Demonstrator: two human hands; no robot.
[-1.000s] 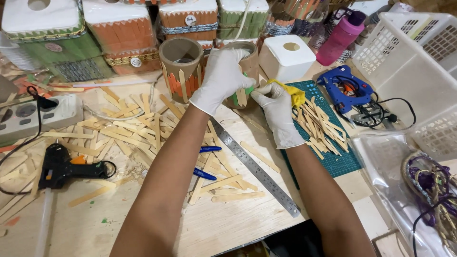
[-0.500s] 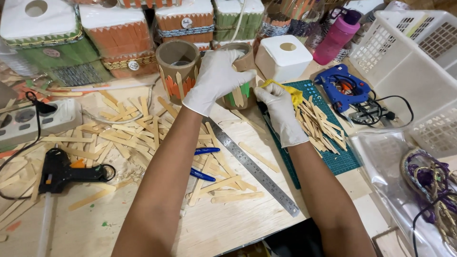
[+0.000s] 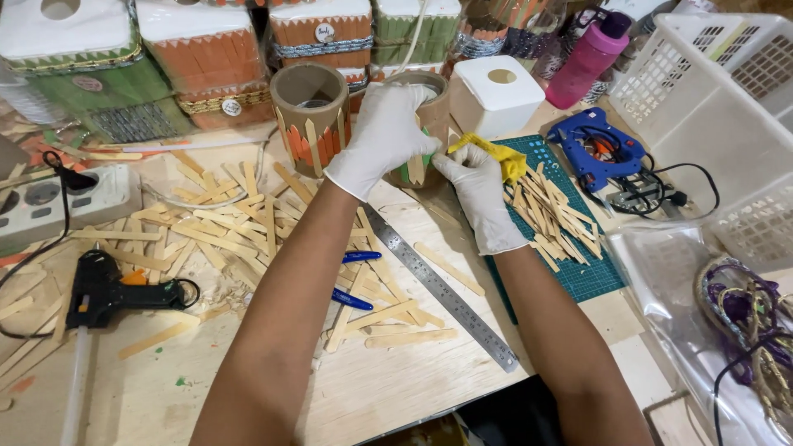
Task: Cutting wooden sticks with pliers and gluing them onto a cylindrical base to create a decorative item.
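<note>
a cardboard tube stands upright near the table's far edge, brown, with flat wooden sticks glued along its side over green. a yellow strip lies against its right side.

Left hand and right hand, both gloved, hold a cardboard tube over scattered wooden sticks.

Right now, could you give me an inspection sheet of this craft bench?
Surface: pale wooden table, green cutting mat at right.
Job's things: cardboard tube with a green stick on it.
Clutter: loose wooden sticks, steel ruler, blue pens, second tube.
Hands: left hand gloved, gripping the cardboard tube; right hand gloved, against the tube, by a yellow tool.
Cables: black glue gun and blue glue gun, both corded.
Surroundings: decorated boxes, white baskets, pink bottle.
</note>
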